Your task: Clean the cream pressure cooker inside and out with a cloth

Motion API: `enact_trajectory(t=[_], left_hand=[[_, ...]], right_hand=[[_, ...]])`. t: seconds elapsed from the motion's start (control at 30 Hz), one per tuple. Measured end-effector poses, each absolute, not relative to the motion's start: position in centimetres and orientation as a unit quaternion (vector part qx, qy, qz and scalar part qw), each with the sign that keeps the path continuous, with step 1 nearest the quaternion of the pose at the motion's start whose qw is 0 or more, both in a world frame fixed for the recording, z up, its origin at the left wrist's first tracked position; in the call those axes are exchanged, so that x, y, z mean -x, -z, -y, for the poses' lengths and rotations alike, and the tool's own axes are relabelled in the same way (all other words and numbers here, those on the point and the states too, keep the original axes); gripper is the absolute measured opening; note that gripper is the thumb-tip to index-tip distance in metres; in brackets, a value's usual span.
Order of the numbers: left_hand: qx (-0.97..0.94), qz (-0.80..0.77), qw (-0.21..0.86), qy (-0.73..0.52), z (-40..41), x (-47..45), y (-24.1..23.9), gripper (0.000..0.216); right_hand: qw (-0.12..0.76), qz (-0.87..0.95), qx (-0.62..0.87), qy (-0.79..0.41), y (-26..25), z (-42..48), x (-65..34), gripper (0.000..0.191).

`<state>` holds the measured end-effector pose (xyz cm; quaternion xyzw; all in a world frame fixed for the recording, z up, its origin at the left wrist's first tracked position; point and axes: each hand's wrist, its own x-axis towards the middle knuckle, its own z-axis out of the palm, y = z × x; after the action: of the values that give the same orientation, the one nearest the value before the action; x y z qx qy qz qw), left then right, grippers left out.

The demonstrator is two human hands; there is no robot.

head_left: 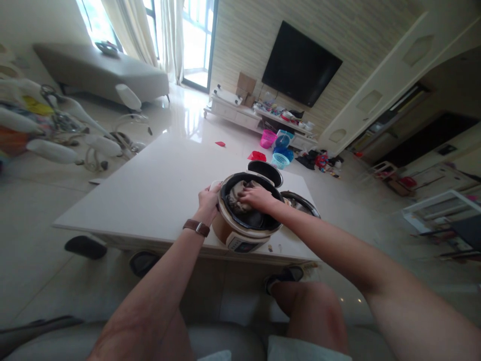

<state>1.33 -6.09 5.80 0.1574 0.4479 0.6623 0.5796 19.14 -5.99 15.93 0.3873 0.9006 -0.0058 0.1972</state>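
Observation:
An electric pressure cooker stands near the front edge of the white table, its top uncovered and its control panel facing me. My left hand is closed on the handle at its left side. Inside the dark cavity, my right hand presses a crumpled patterned cloth against the far left inner wall. Its fingers are bent onto the cloth. Just behind the cooker is a dark round pot. To the right, partly behind my right forearm, lies a round lid with a metal rim.
Two small objects lie by the table's front edge, right of the cooker. Beyond the table, a pink basket and a light blue basket stand on the floor. White-armed equipment is at left; a television hangs ahead.

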Motion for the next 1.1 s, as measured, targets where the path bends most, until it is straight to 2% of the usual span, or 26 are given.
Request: enact_trajectory(t=[0.17, 0.23, 0.3, 0.37, 0.47, 0.53, 0.57, 0.6, 0.67, 0.73, 0.77, 0.83, 0.9, 0.97, 1.03, 1.1], left_hand=[[-0.143, -0.413, 0.589, -0.679, 6.2, -1.6, -6.1, 0.032], [-0.129, -0.409, 0.593, -0.682, 6.2, -1.7, -6.2, 0.032], [-0.115, -0.41, 0.596, -0.681, 6.1, -1.8, -6.2, 0.031], [-0.108, -0.412, 0.598, -0.679, 6.1, -1.8, -6.3, 0.031], [-0.103, -0.413, 0.598, -0.679, 6.2, -1.8, -6.6, 0.028], [-0.098, -0.416, 0.597, -0.679, 6.3, -1.8, -6.9, 0.025], [-0.096, -0.416, 0.597, -0.679, 6.4, -1.8, -7.0, 0.023], [-0.095, -0.416, 0.597, -0.68, 6.4, -1.7, -7.1, 0.022], [-0.096, -0.41, 0.599, -0.681, 6.5, -1.7, -7.2, 0.019], [-0.101, -0.406, 0.6, -0.682, 6.5, -1.7, -7.1, 0.019], [-0.102, -0.408, 0.6, -0.681, 6.5, -1.6, -7.1, 0.02], [-0.104, -0.411, 0.598, -0.68, 6.5, -1.6, -6.9, 0.023], [-0.106, -0.412, 0.597, -0.68, 6.4, -1.7, -6.7, 0.025], [-0.102, -0.411, 0.597, -0.681, 6.4, -1.7, -6.6, 0.025], [-0.1, -0.411, 0.598, -0.681, 6.4, -1.8, -6.6, 0.025], [-0.105, -0.407, 0.597, -0.683, 6.3, -1.8, -6.6, 0.024]], right_hand=[[0.341, -0.833, -0.436, -0.022, -15.3, 6.5, -19.9, 0.031], [0.395, -0.811, -0.431, 0.012, -16.4, 6.9, -20.3, 0.032], [0.41, -0.793, -0.44, 0.099, -17.3, 7.4, -20.5, 0.033], [0.356, -0.767, -0.474, 0.245, -17.7, 7.8, -20.5, 0.03], [0.135, -0.715, -0.519, 0.448, -17.0, 8.2, -20.0, 0.027], [0.007, -0.698, -0.519, 0.492, -16.5, 8.5, -19.7, 0.028], [-0.007, -0.699, -0.518, 0.493, -16.4, 8.6, -19.7, 0.028], [0.019, -0.702, -0.517, 0.489, -16.5, 8.6, -19.8, 0.028], [0.158, -0.713, -0.522, 0.44, -17.3, 8.3, -20.2, 0.024], [0.292, -0.724, -0.531, 0.331, -18.5, 7.7, -20.6, 0.02], [0.327, -0.73, -0.534, 0.276, -19.1, 7.5, -20.7, 0.02], [0.344, -0.743, -0.536, 0.207, -19.9, 7.1, -20.6, 0.021], [0.332, -0.743, -0.529, 0.242, -19.9, 7.2, -20.0, 0.018], [0.251, -0.72, -0.532, 0.368, -19.3, 7.6, -19.0, 0.018], [0.059, -0.659, -0.556, 0.504, -18.1, 8.1, -17.8, 0.023], [-0.163, -0.571, -0.587, 0.551, -16.8, 8.4, -16.6, 0.027]])
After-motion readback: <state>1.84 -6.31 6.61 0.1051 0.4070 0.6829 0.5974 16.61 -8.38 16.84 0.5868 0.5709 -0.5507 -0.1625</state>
